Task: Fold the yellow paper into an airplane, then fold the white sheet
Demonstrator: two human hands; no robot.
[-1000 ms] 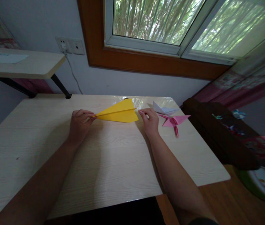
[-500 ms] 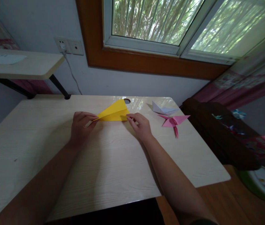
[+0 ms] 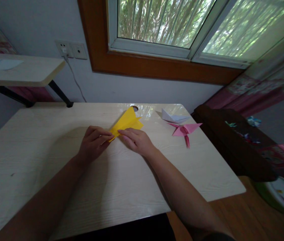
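Observation:
A folded sheet of yellow paper [image 3: 127, 121] lies over the desk, its narrow tip toward me and its wide end fanned out at the far side. My left hand [image 3: 94, 142] pinches the narrow tip between thumb and fingers. Close beside it, the fingers of my right hand [image 3: 138, 140] are closed on the paper's near right edge, a little above the tip. The right palm covers part of the lower edge. Right of the hands sit a pink folded-paper figure [image 3: 185, 130] and a white folded-paper piece [image 3: 173, 117].
The pale wooden desk [image 3: 63, 187] has a cable hole [image 3: 135, 108] near its back edge. A raised shelf [image 3: 31, 75] on black legs stands at the left. Behind are a wall socket [image 3: 71, 50] with a plugged cord and a window [image 3: 154, 26]. A dark brown cabinet [image 3: 222, 140] stands at the right.
My right hand has moved left along the yellow paper from its wide end to near the tip. My left hand has shifted slightly right and nearer, and the paper has turned and spread at its far end.

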